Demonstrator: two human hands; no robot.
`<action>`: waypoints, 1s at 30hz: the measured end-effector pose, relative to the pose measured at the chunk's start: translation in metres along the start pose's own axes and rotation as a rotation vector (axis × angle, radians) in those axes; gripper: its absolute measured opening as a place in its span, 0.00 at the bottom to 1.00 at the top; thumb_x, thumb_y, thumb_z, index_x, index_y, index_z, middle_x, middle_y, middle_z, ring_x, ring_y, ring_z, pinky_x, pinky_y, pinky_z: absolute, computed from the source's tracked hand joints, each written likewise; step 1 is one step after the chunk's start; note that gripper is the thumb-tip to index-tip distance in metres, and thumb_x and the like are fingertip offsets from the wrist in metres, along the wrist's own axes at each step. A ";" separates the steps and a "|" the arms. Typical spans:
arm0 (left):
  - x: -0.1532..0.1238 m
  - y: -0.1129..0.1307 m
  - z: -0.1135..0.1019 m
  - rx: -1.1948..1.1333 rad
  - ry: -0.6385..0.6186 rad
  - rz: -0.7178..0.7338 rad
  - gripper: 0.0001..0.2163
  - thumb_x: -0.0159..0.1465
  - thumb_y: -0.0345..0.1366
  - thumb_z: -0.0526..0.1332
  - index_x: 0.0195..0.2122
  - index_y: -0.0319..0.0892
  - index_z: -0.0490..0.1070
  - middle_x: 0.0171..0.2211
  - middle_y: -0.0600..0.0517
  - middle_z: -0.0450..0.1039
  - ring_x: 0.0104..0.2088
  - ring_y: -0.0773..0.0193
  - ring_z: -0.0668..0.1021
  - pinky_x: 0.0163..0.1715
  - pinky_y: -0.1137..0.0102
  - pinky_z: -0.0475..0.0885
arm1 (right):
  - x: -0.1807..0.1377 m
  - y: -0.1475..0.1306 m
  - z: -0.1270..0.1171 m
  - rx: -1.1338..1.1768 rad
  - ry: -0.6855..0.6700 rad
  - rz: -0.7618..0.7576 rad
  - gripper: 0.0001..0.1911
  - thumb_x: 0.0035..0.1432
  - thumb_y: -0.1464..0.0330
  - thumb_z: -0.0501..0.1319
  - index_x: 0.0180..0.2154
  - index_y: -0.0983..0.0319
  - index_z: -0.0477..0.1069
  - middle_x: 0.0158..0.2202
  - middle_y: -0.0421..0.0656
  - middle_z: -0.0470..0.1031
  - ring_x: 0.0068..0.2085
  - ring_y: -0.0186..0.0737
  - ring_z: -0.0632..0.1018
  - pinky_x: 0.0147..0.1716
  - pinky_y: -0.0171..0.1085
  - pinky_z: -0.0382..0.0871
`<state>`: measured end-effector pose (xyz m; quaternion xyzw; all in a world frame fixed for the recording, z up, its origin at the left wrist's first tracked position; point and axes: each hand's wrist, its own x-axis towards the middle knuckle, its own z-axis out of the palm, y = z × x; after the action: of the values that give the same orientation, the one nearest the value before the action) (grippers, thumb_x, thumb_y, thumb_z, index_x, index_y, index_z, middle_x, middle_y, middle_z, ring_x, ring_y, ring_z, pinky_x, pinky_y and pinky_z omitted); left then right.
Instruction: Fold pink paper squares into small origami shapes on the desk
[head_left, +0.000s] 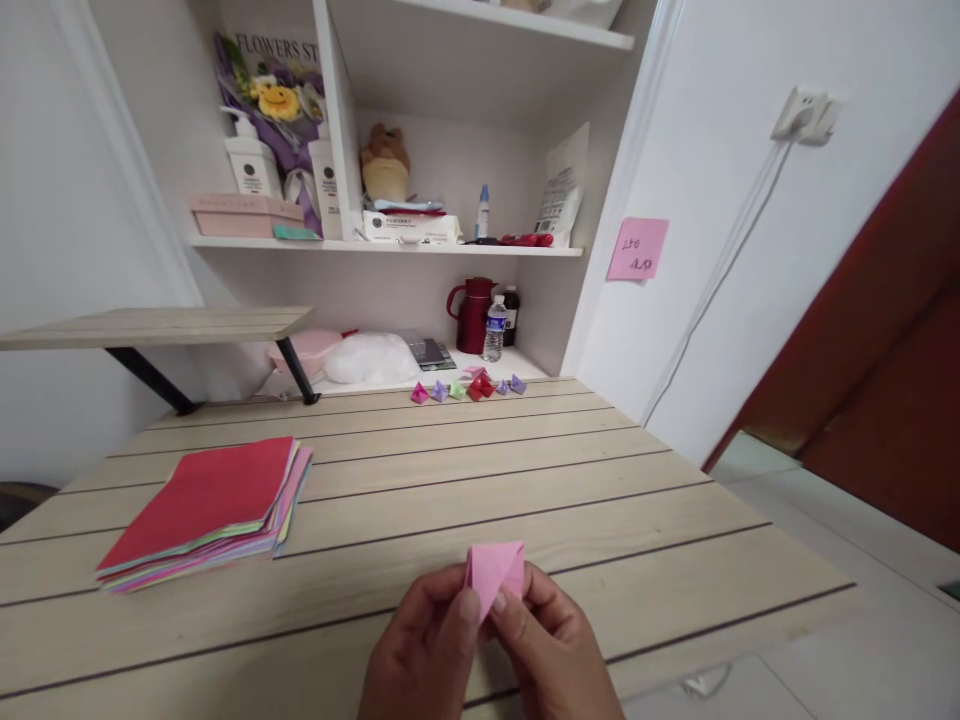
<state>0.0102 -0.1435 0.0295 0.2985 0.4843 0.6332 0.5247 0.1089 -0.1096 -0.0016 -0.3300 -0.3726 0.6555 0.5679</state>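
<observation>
A small folded piece of pink paper point(495, 568) is held up between both hands, just above the near part of the table. My left hand point(431, 640) pinches its left edge, thumb in front and fingers behind. On the other side my right hand point(555, 635) grips the lower right part, its thumb pressed on the front layer. A diagonal fold edge runs across the paper's face. The fingers cover its lower sides and back.
A stack of coloured paper point(206, 500), red on top, lies at the left on the slatted wooden table point(390, 500). Several small folded paper pieces point(457, 390) stand in a row along the far edge. Behind them are a water bottle point(495, 330) and a red jug point(474, 315).
</observation>
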 end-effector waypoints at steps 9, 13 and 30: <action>0.010 0.005 -0.024 0.032 0.056 -0.066 0.18 0.46 0.51 0.73 0.28 0.41 0.77 0.23 0.53 0.76 0.27 0.65 0.74 0.34 0.70 0.71 | -0.014 -0.009 -0.013 -0.219 -0.231 0.042 0.25 0.57 0.45 0.61 0.34 0.61 0.77 0.29 0.43 0.76 0.31 0.39 0.74 0.35 0.36 0.67; 0.024 0.026 -0.030 0.291 -0.087 -0.109 0.14 0.49 0.47 0.70 0.26 0.40 0.77 0.23 0.52 0.75 0.27 0.66 0.74 0.32 0.71 0.68 | -0.009 -0.031 -0.045 -0.593 -0.226 -0.174 0.20 0.70 0.54 0.48 0.44 0.57 0.73 0.33 0.44 0.76 0.37 0.42 0.77 0.39 0.38 0.71; 0.055 0.015 -0.018 1.168 -0.624 0.256 0.10 0.55 0.28 0.60 0.33 0.47 0.80 0.33 0.54 0.77 0.38 0.62 0.76 0.44 0.68 0.67 | -0.004 -0.036 -0.058 -1.316 -0.724 -0.910 0.16 0.66 0.77 0.57 0.53 0.63 0.71 0.45 0.45 0.79 0.47 0.43 0.75 0.46 0.44 0.70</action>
<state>-0.0261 -0.0960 0.0300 0.7573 0.5337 0.2089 0.3132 0.1767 -0.1047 0.0001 -0.1817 -0.9277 0.0822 0.3156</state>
